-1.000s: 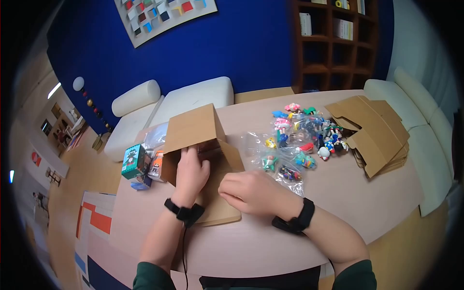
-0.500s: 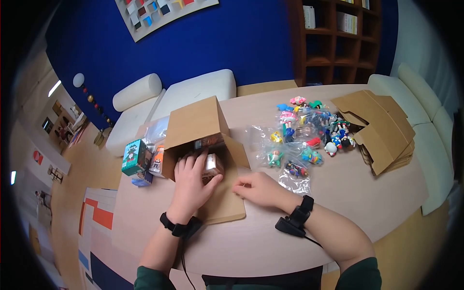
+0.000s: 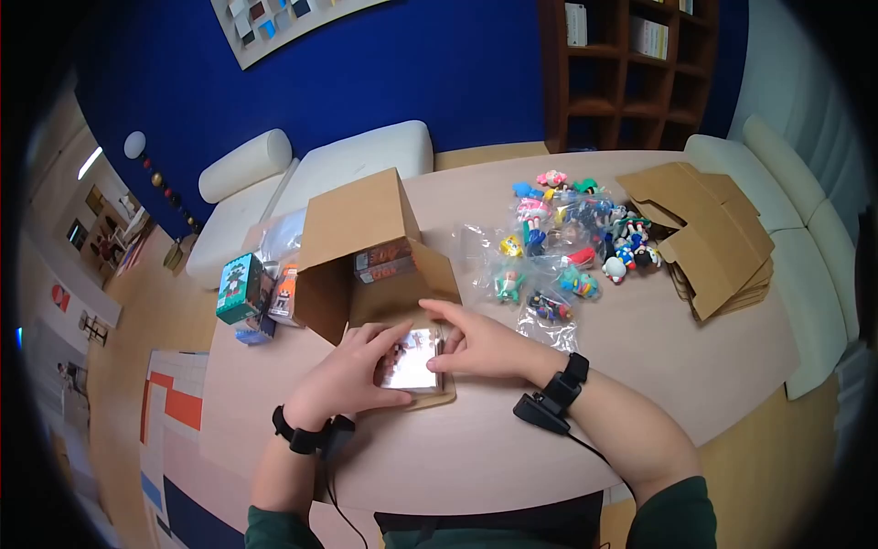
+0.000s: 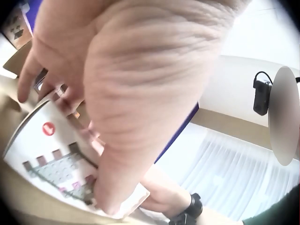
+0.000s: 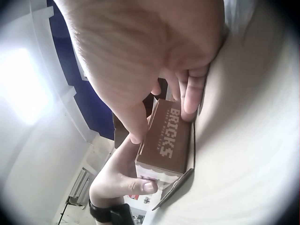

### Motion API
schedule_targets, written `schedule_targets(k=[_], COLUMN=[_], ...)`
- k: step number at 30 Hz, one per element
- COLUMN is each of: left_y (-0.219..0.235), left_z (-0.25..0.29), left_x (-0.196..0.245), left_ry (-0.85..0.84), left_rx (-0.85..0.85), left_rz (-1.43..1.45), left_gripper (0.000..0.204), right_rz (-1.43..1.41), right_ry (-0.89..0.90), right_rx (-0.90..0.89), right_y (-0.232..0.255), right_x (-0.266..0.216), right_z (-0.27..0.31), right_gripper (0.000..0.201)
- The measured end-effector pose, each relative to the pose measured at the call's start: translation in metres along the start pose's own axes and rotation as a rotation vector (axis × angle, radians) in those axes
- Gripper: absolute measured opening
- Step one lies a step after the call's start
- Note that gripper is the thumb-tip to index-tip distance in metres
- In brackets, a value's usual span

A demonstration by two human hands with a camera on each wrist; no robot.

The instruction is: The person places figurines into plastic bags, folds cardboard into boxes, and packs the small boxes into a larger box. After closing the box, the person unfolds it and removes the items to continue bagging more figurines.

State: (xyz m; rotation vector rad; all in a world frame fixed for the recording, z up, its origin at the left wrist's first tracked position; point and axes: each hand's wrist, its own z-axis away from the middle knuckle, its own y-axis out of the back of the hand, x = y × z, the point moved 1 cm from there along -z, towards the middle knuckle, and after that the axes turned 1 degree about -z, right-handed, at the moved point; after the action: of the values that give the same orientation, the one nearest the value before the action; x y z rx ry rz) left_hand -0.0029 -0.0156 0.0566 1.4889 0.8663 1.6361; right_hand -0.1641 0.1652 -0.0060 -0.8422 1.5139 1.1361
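Both hands hold a small printed toy box (image 3: 413, 360) over the front flap of an open cardboard carton (image 3: 357, 224). Its upper face glares bright. A brown side lettered BRICKS (image 5: 168, 133) shows in the right wrist view, a white printed side (image 4: 51, 157) in the left wrist view. My left hand (image 3: 352, 372) grips it from the left, thumb along the near side. From the right, my right hand (image 3: 480, 341) has its thumb at the top edge and its fingers along the side. Inside the carton, dark boxes with orange print (image 3: 384, 261) lie at the back.
Left of the carton stand a green toy box (image 3: 240, 288) and an orange box (image 3: 285, 295). Several small figures (image 3: 581, 233), some in clear bags (image 3: 546, 334), lie on the right of the table (image 3: 640, 393). Flattened cardboard (image 3: 718, 238) is stacked at the far right.
My left hand has come out of the carton toward me with the small toy box. My right hand has moved from beside the carton onto the box's right side.
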Motion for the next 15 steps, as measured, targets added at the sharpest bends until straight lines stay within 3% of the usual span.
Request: schedule_targets(k=[2, 4, 6, 8, 15], left_y=[-0.001, 0.0, -0.002, -0.009, -0.025], left_z=[-0.004, -0.007, -0.014, -0.02, -0.025], left_x=[0.009, 0.014, 0.011, 0.004, -0.018], left_ry=[0.001, -0.109, -0.094, -0.057, -0.031], left_rx=[0.026, 0.194, 0.279, 0.284, 0.277], left_rz=[-0.027, -0.002, 0.139, 0.38, 0.35], left_gripper=[0.092, 0.089, 0.093, 0.097, 0.098], right_rz=[-0.019, -0.041, -0.363, -0.425, -0.44], right_ry=[0.023, 0.044, 0.044, -0.034, -0.022], right_rx=[0.014, 0.021, 0.046, 0.029, 0.085], right_y=[-0.001, 0.0, 0.002, 0.008, 0.005], right_x=[0.008, 0.009, 0.005, -0.005, -0.001], right_z=[-0.001, -0.003, -0.005, 0.003, -0.001], right_gripper=[0.08, 0.077, 0.068, 0.06, 0.062])
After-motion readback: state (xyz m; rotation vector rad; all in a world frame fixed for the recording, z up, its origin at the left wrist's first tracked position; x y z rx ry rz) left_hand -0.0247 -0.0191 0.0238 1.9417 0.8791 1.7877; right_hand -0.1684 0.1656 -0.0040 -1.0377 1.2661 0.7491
